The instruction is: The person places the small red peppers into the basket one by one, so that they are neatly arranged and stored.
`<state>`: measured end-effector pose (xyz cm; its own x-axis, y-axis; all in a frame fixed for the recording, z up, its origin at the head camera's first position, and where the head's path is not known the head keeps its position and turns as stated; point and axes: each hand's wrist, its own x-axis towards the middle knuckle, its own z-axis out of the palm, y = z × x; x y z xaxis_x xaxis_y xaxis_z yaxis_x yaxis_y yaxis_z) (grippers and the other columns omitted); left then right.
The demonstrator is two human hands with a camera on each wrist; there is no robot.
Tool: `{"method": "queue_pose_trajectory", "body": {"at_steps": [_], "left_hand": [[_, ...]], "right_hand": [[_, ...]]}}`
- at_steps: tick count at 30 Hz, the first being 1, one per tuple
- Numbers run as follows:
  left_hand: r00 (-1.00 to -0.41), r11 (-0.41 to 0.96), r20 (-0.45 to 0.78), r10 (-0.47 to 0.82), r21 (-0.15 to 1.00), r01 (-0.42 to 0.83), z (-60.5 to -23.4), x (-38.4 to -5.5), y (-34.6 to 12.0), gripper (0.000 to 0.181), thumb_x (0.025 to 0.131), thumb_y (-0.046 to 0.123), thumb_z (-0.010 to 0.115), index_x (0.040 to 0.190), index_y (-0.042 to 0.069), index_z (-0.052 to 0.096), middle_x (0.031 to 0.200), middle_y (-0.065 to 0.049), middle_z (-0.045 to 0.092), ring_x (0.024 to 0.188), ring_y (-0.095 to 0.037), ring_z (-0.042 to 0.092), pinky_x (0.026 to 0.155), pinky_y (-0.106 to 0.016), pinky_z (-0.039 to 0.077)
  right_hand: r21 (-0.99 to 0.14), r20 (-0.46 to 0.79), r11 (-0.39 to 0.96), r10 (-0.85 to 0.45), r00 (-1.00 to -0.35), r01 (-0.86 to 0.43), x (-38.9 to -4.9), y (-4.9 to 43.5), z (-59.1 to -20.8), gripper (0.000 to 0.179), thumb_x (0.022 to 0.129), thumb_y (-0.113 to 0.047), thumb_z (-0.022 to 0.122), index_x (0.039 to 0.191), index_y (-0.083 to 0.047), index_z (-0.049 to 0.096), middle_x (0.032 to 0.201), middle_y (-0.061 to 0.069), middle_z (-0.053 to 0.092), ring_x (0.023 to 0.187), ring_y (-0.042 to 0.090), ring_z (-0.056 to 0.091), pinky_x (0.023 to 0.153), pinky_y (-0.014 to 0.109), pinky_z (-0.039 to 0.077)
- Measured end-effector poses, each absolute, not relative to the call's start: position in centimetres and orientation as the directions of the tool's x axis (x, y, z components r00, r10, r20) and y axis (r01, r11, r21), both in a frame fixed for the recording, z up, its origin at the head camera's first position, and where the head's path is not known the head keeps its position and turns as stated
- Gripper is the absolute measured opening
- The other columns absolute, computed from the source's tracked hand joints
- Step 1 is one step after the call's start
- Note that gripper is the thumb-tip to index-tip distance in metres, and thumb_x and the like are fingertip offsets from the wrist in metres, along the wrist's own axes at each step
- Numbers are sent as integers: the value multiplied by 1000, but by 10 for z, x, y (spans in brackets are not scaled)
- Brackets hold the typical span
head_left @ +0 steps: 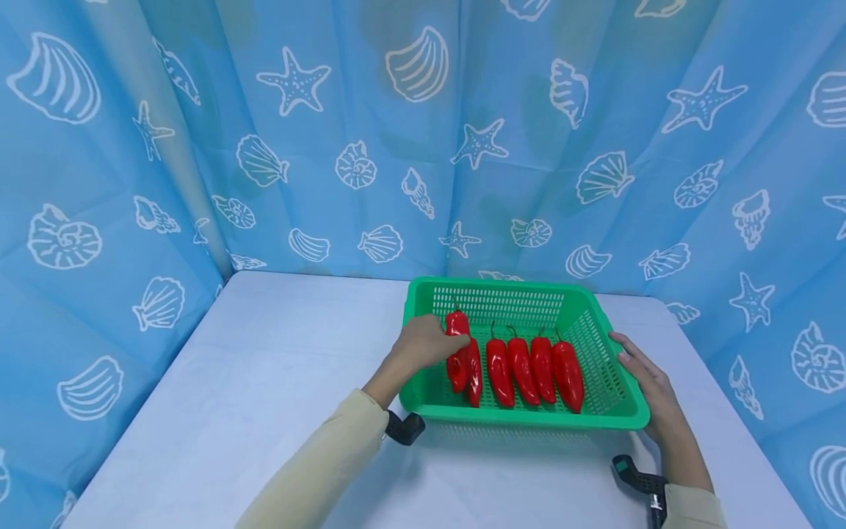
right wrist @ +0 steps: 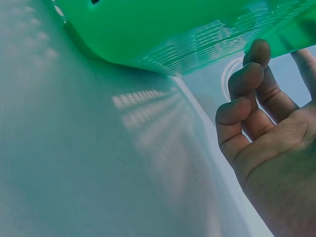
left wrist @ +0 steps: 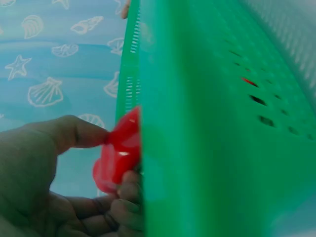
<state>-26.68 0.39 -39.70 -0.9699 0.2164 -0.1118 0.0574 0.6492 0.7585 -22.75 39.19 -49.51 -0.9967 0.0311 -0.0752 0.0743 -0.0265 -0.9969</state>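
A green plastic basket point(head_left: 522, 417) with slotted walls stands on the table. Inside, at its left end, my left hand point(head_left: 426, 342) pinches a glossy red chili pepper point(head_left: 456, 323) between thumb and fingers; the left wrist view shows this red pepper point(left wrist: 121, 153) partly hidden behind the basket's rim. Right beside it lies a second red pepper point(head_left: 474, 378), overlapped by the hand's thumb in the head view. Several more red peppers point(head_left: 499, 371) lie side by side, stems away from me. At the basket's right rim rests my right hand point(head_left: 651, 386), its fingers point(right wrist: 247, 76) loosely bent against the outer wall.
The white table point(head_left: 297, 345) extends left of the basket and in front of it. Behind and on both sides hangs a blue curtain point(head_left: 370, 110) printed with white shells and starfish. Black wrist cameras point(head_left: 405, 427) are strapped below both hands, near the basket's front.
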Motion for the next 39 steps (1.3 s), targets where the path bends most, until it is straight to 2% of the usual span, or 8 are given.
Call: {"method": "queue_pose_trajectory", "body": {"at_steps": [5,15,20,23,28,30,33,39], "left_hand": [[-971,694,-152,186,720,20,-394,-269,11,33,85,32,76,78,8,55,58,-7,52,50,-17,50,48,-27,45],[-965,783,-181,188,621,37,-397,-271,18,28,88,32,71,77,10,59,61,-4,60,67,-25,68,52,-28,48],[-964,811,-188,189,583,46,-397,-272,21,30,90,32,71,73,11,56,57,-2,55,55,-18,60,50,-25,44],[-963,826,-186,194,560,58,-397,-271,22,30,90,30,72,74,11,56,58,-2,55,52,-14,55,50,-25,45],[-967,869,-168,191,488,87,-401,-268,24,25,89,20,73,74,9,57,61,-4,57,53,-14,57,50,-26,51],[-969,886,-156,191,452,102,-402,-267,25,24,89,16,72,72,8,57,60,-5,57,52,-14,57,49,-26,51],[-971,894,-147,189,434,109,-404,-266,25,23,90,15,71,73,8,57,61,-5,57,52,-14,58,47,-25,50],[-968,864,-131,216,486,127,-405,-267,23,27,93,22,69,73,9,57,60,-5,57,50,-15,58,46,-24,49]], "right_hand": [[-997,-70,-19,32,-997,70,-228,392,-496,54,104,-40,51,155,-33,36,133,-14,49,101,1,66,77,35,58],[-998,-62,-5,26,-998,62,-228,391,-495,53,104,-40,51,155,-34,37,135,-13,49,102,1,66,77,35,58],[-998,-65,7,27,-997,66,-228,391,-494,53,104,-42,51,154,-36,37,137,-11,47,101,1,66,77,35,58],[-997,-73,22,35,-997,74,-228,390,-495,54,103,-43,51,155,-37,36,142,-6,44,101,0,66,77,34,58],[-994,-98,53,48,-994,100,-227,389,-496,55,103,-46,50,155,-38,35,159,9,29,100,-3,65,78,33,57],[-993,-102,63,48,-994,105,-226,389,-497,55,103,-47,50,155,-39,34,161,11,25,100,-3,64,78,32,57],[-994,-97,52,45,-994,99,-226,389,-498,55,103,-46,50,155,-38,34,157,7,32,100,-2,65,78,33,57],[-996,-83,35,43,-996,84,-227,390,-494,55,103,-44,51,155,-36,35,141,-8,45,101,0,66,77,33,58]]}}
